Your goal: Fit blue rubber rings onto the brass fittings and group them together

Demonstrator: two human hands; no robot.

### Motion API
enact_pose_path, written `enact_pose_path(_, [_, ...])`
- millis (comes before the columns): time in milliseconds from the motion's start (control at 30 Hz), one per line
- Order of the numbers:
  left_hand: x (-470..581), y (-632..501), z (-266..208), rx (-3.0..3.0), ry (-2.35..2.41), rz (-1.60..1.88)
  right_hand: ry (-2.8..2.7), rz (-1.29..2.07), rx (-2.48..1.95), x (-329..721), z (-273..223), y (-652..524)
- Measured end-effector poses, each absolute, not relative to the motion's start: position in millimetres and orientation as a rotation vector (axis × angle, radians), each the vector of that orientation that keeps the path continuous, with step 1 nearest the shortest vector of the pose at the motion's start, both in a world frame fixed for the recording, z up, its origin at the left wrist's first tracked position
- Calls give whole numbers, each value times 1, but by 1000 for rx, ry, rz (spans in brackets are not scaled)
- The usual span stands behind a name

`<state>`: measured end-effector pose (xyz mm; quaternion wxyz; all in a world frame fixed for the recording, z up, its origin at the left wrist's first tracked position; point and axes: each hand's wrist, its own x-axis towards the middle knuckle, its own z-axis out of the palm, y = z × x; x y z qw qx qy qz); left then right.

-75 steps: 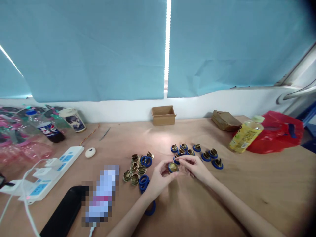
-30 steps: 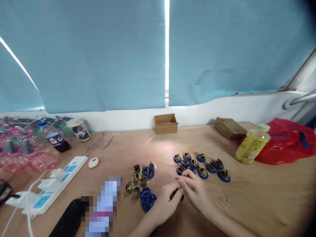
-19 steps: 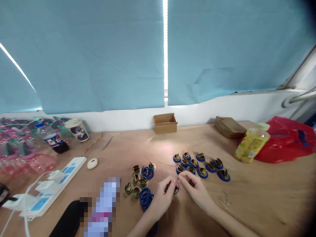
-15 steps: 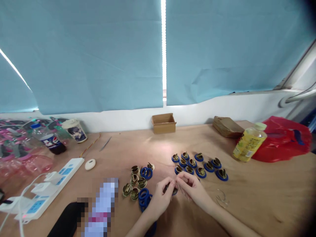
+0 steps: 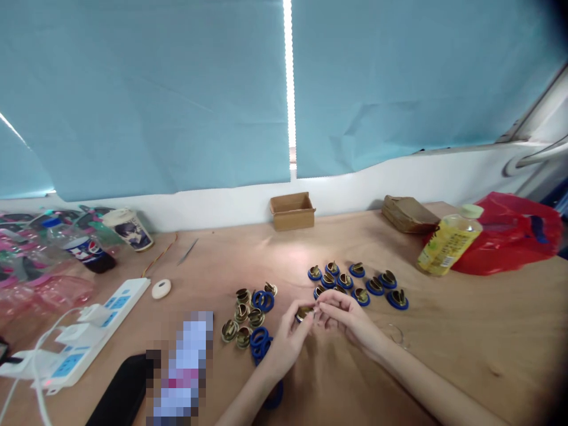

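Fingers (image 5: 298, 337) of our left hand (image 5: 282, 348) are curled around a brass-coloured round piece (image 5: 303, 312), holding it over the wooden table (image 5: 448, 343). Our right hand (image 5: 357, 324) meets it there, thumb and forefinger pinched together and their tips just beside the piece; whether anything lies between them, we cannot tell.

Just beyond our right hand we see a cluster of blue-rimmed brass pieces (image 5: 375, 286), some partly hidden behind our knuckles. To the left of our left hand sit brass pieces without blue rims (image 5: 243, 337), among them loose blue rings (image 5: 259, 337), with another ring partly covered by our left forearm. Thin wire-like strands (image 5: 402, 336) curve on the tabletop near our right forearm.

An open cardboard box (image 5: 294, 220) stands near the wall below blue blinds (image 5: 177, 94). At right, a yellow-labelled bottle (image 5: 449, 244) stands before a brown package (image 5: 408, 215) and a red plastic bag (image 5: 510, 236). On our left lie a blurred-out phone (image 5: 184, 367), a black case (image 5: 119, 390) and a white power strip (image 5: 102, 331) with plugs in it; behind them stand a printed cup (image 5: 129, 231) and a cola bottle (image 5: 86, 248).
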<state>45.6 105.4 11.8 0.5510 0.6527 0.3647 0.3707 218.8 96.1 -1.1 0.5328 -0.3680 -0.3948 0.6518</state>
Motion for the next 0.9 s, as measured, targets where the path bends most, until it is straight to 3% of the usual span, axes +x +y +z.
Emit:
enact_pose_path(500, [45, 107, -5, 1793, 1006, 1018, -796, 1769, -719, 216, 9, 92])
enact_pose_path(900, [44, 103, -1, 2069, 933, 1034, -902, 1813, -889, 217, -9, 93])
